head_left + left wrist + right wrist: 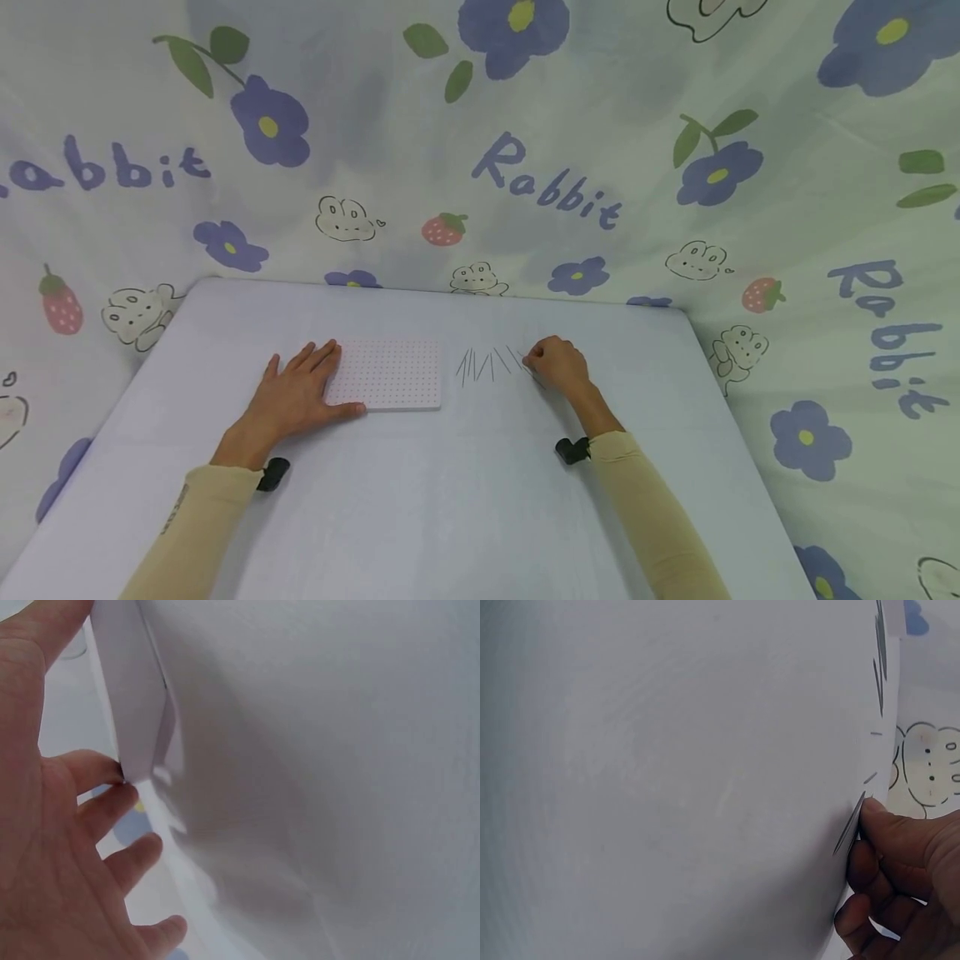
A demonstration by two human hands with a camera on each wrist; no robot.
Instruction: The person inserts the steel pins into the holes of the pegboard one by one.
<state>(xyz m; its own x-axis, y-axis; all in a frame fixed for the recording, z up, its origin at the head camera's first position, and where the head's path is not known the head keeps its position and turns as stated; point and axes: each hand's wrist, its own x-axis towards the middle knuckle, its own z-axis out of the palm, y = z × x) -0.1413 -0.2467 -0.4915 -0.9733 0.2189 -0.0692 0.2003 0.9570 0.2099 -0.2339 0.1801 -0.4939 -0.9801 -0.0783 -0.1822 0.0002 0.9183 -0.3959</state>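
Observation:
A white board (pixel 386 375) dotted with rows of small holes or marks lies flat left of centre. Against its left side rests my left hand (pixel 296 396), fingers spread and fairly straight, the thumb along the near edge. The left wrist view shows this hand (pixel 67 817) touching the board's side (pixel 131 682). Right of the board, several thin dark sticks (pixel 491 367) lie in a loose row. At the row's right end my right hand (pixel 558 364) has curled fingers and pinches a thin dark stick (pixel 849 823) near its end; the fingertip contact is partly hidden.
A white-covered table (pixel 450 500) carries everything. Behind it hangs a curtain (pixel 390 150) printed with flowers, rabbits and strawberries. Small black devices sit at the left wrist (pixel 273 473) and the right wrist (pixel 572 451).

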